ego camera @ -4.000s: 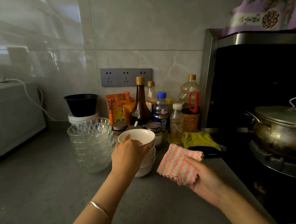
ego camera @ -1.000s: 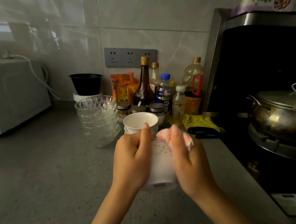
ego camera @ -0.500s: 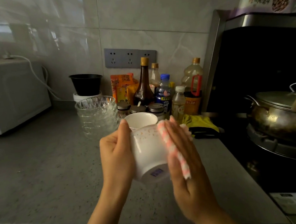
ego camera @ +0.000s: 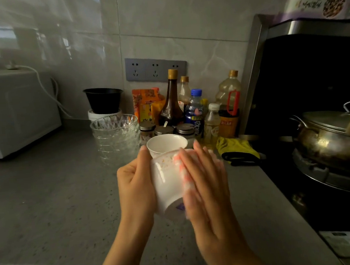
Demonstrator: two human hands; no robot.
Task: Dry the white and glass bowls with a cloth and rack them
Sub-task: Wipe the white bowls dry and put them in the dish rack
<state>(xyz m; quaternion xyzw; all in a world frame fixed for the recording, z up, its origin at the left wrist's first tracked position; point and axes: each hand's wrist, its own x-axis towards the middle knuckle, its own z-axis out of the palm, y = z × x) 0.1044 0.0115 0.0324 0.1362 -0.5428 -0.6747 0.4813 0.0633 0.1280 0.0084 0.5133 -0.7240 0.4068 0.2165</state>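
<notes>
- You are early in the job. Your left hand (ego camera: 135,186) is wrapped round the side of one small white ceramic bowl (ego camera: 166,183), which is tipped over in the lower centre of the frame above the grey stone counter (ego camera: 47,199), foot toward you.
- Your right hand (ego camera: 205,185) lies flat with fingers straight, pressing the pink-and-white striped cloth (ego camera: 184,174) against the bowl's outer wall. It pushes rather than clenches.
- This looks like wiping the outside. The bowl's mouth faces away, so you cannot tell whether the inside is dry.
- Left to dry: the stack of white bowls (ego camera: 166,143) just behind your hands, its top bowl empty, and the stack of clear cut-glass bowls (ego camera: 116,136) left of centre, which also look empty.
- No rack shows anywhere in the frame, so nothing appears racked yet.
- Other vessels: a black plastic bowl (ego camera: 103,100) behind the glass stack and a lidded metal pot (ego camera: 332,135) at the right edge, the contents of both hidden.
</notes>
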